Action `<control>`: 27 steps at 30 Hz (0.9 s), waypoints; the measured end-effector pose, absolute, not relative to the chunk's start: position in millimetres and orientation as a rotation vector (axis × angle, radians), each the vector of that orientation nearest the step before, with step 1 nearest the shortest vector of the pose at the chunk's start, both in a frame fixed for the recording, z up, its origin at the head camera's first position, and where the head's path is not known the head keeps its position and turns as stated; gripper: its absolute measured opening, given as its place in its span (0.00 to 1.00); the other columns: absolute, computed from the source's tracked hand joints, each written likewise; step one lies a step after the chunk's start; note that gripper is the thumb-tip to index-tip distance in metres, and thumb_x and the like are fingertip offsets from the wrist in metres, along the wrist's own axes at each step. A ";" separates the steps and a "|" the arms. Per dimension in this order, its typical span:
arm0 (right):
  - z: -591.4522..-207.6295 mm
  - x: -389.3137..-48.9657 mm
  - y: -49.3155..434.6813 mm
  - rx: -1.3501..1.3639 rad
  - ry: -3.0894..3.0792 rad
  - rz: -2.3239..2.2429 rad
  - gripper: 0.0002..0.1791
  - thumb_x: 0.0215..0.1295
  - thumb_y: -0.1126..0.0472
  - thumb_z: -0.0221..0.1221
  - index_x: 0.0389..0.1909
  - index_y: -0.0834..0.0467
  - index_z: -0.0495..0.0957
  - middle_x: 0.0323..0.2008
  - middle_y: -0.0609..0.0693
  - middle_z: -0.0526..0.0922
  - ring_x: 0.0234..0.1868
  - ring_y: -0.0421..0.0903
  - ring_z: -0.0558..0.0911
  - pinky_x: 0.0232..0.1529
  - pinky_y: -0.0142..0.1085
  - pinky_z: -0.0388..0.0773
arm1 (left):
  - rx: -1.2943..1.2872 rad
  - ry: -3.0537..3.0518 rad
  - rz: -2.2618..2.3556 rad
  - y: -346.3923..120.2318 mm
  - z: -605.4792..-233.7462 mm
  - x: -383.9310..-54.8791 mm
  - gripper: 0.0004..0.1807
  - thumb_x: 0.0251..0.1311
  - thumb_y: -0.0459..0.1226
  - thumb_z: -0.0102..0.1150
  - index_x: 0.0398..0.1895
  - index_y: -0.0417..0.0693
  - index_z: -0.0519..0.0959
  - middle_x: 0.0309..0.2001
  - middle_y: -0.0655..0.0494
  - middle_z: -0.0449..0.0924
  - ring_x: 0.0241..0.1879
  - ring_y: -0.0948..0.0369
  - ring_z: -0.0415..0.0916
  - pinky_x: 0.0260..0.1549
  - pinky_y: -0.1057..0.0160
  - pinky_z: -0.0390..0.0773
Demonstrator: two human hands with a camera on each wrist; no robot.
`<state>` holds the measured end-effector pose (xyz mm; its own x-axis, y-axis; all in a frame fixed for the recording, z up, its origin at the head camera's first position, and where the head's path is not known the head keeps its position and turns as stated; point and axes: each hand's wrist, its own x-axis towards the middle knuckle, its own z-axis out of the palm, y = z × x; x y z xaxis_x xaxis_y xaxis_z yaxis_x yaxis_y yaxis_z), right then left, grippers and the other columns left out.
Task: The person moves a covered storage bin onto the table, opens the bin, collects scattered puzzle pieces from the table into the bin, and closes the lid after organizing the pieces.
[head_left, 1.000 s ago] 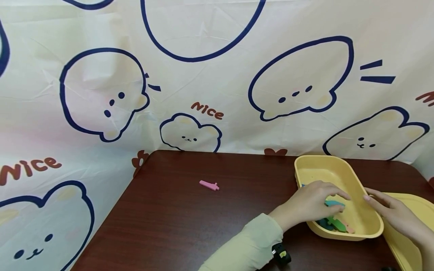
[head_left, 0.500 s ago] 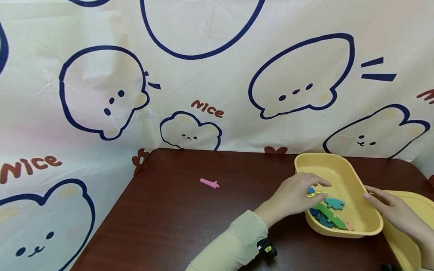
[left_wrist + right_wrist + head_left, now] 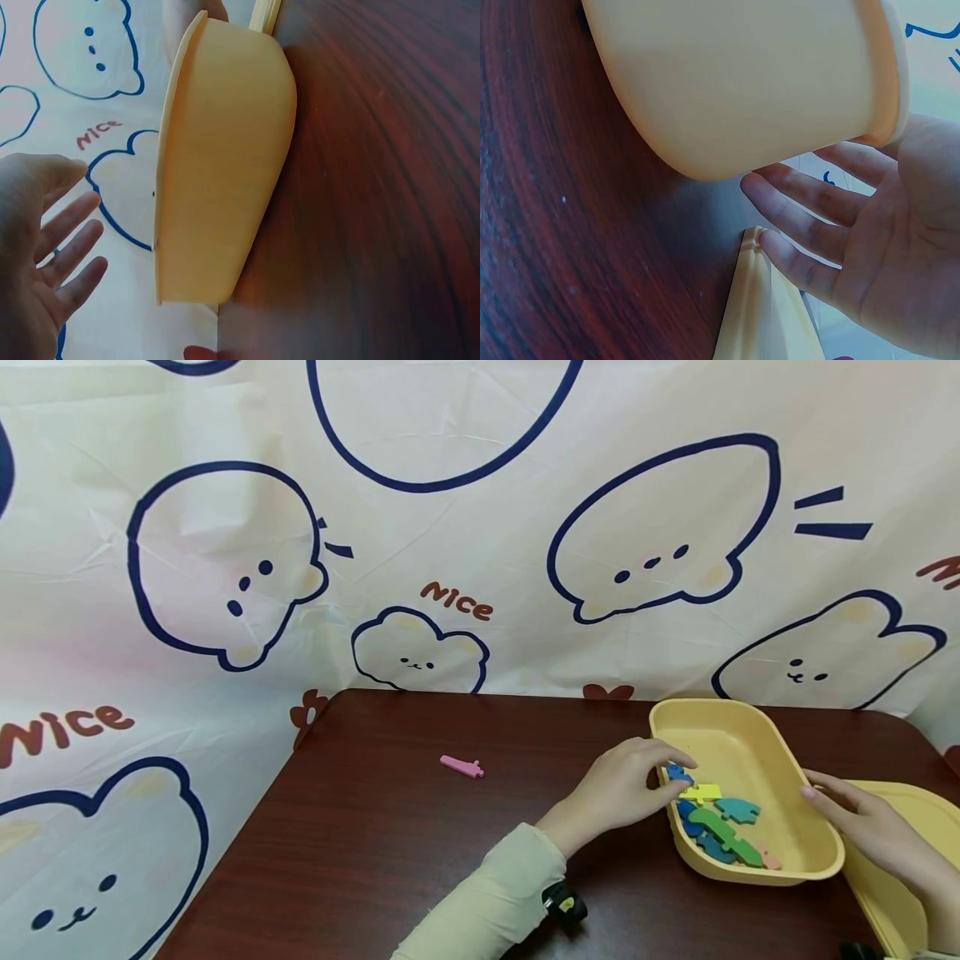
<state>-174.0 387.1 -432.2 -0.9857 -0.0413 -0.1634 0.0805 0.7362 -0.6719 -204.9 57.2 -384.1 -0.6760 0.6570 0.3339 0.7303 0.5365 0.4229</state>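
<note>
Several coloured puzzle pieces lie in a yellow plastic box (image 3: 742, 752): a green piece (image 3: 723, 835), a teal piece (image 3: 738, 811), a yellow piece (image 3: 702, 792) and blue ones (image 3: 687, 818) among them. My left hand (image 3: 618, 785) hovers at the box's left rim, fingers loosely bent; the left wrist view shows nothing in it. At the right side, my right hand (image 3: 870, 827) touches the box, its thumb at the rim. In the right wrist view its fingers (image 3: 802, 217) stretch along the outer wall, fairly straight. A pink piece (image 3: 462, 767) lies alone on the table.
A yellow lid (image 3: 892, 893) lies on the dark wooden table (image 3: 360, 860), partly beneath my right hand. Behind the table hangs a pale printed cloth (image 3: 525, 552). A black wrist device (image 3: 564, 903) sits on my left sleeve.
My left hand has moved left, from over the pieces inside the box to its left rim, uncovering more pieces. My right hand and the box stay in place.
</note>
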 end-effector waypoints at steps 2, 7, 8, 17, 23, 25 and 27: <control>-431.9 -173.5 386.4 0.033 2.772 -1.081 0.44 0.78 0.40 0.39 0.72 0.76 0.49 0.65 0.84 0.53 0.62 0.80 0.59 0.50 0.68 0.66 | -1.195 -2.624 -0.836 54.6 -384.6 -206.5 0.14 0.68 0.47 0.59 0.55 0.61 0.81 0.51 0.71 0.79 0.48 0.73 0.72 0.46 0.83 0.64; -429.3 -173.1 384.6 0.041 2.769 -1.077 0.44 0.78 0.40 0.39 0.72 0.76 0.49 0.65 0.84 0.52 0.62 0.80 0.59 0.51 0.69 0.66 | -1.180 -2.621 -0.856 48.0 -386.1 -210.9 0.14 0.68 0.47 0.60 0.55 0.61 0.81 0.51 0.71 0.79 0.49 0.75 0.70 0.49 0.82 0.64; -428.7 -173.1 384.3 0.040 2.769 -1.078 0.44 0.78 0.40 0.39 0.72 0.76 0.49 0.65 0.84 0.52 0.62 0.81 0.59 0.51 0.69 0.66 | -1.174 -2.623 -0.857 46.4 -386.4 -211.5 0.14 0.68 0.47 0.60 0.55 0.60 0.81 0.50 0.71 0.79 0.48 0.76 0.69 0.48 0.83 0.64; -426.9 -172.1 382.6 0.028 2.775 -1.075 0.43 0.79 0.41 0.39 0.72 0.76 0.49 0.65 0.84 0.53 0.62 0.80 0.59 0.51 0.68 0.65 | -1.126 -2.612 -0.917 31.2 -386.6 -214.2 0.14 0.68 0.45 0.61 0.54 0.59 0.82 0.49 0.69 0.80 0.49 0.70 0.74 0.46 0.82 0.66; -427.1 -171.9 383.4 0.039 2.769 -1.075 0.43 0.79 0.41 0.39 0.72 0.76 0.48 0.65 0.84 0.52 0.62 0.80 0.59 0.51 0.69 0.65 | -1.064 -2.635 -0.985 19.0 -382.3 -216.0 0.13 0.67 0.45 0.62 0.53 0.59 0.82 0.49 0.68 0.80 0.49 0.67 0.75 0.47 0.79 0.69; -427.2 -172.1 383.5 0.041 2.769 -1.075 0.43 0.79 0.41 0.39 0.72 0.76 0.48 0.65 0.84 0.52 0.62 0.80 0.59 0.51 0.69 0.66 | -1.063 -2.636 -1.011 13.9 -380.9 -217.4 0.13 0.67 0.44 0.62 0.53 0.58 0.82 0.49 0.67 0.80 0.50 0.65 0.75 0.49 0.77 0.71; -427.5 -172.1 383.3 0.039 2.769 -1.076 0.43 0.79 0.41 0.39 0.72 0.76 0.49 0.65 0.84 0.53 0.62 0.80 0.59 0.51 0.68 0.66 | -1.069 -2.641 -1.028 7.9 -380.1 -218.8 0.13 0.67 0.44 0.62 0.53 0.58 0.82 0.49 0.66 0.80 0.51 0.64 0.76 0.50 0.75 0.72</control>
<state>-172.1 383.3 -427.5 -0.9852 -0.0373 -0.1672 0.0854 0.7391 -0.6682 -218.8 7.9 -380.1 -0.7454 0.5753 0.3368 0.6516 0.5221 0.5502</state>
